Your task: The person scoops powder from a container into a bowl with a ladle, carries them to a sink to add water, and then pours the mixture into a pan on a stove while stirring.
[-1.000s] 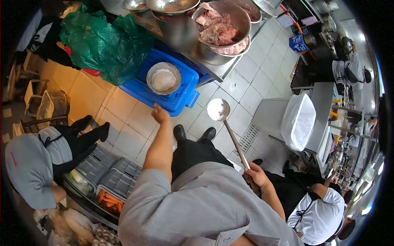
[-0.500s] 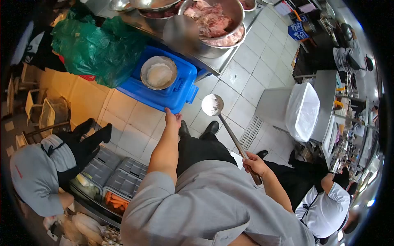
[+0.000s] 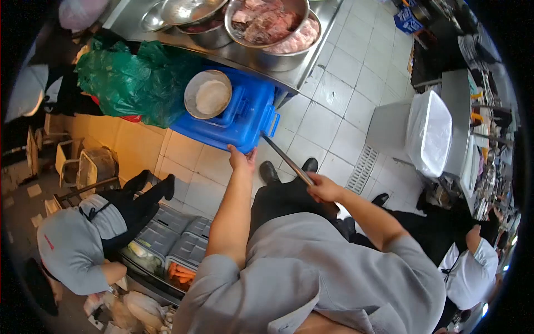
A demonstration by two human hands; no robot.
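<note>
My right hand grips the handle of a long metal ladle. The ladle's bowl is out of sight at the front right edge of a blue lid. My left hand holds the front edge of this lid, palm up, with its fingers partly hidden. On the lid stands a round metal bowl with white powder in it. A crumpled green plastic bag lies against the lid's left side.
Bowls of raw meat stand on a steel table beyond the lid. One person bends over grey crates at left; another person is at right. A lined white bin stands by a floor drain.
The ladle, held over the floor with white powder in its bowl before, has moved left and its bowl is now hidden at the blue lid. My right hand has moved up and inward.
</note>
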